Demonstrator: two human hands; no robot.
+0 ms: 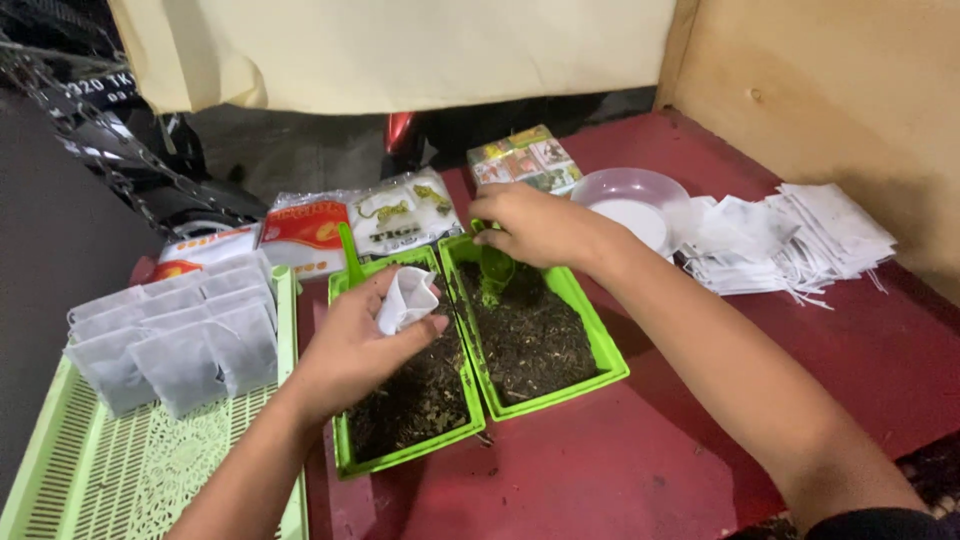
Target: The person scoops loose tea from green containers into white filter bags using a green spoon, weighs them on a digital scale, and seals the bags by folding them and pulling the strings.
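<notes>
On the red tabletop [620, 470], w/ two green trays [600, 350] of dark loose tea mid-table, left hand [350, 350] pinches an open white filter bag [408, 298] over the left tray, right hand [535, 228] grips a green scoop [494, 270] at the right tray's far end; tea could spill if the bag mouth sags.

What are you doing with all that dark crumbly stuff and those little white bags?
A person's left hand holds a small white bag open over two green trays of dark loose leaves. The right hand holds a green scoop dipped into the right-hand tray. Filled white bags lie in rows on a pale green basket tray on the left, and a pile of empty bags sits on the red table to the right.
</notes>
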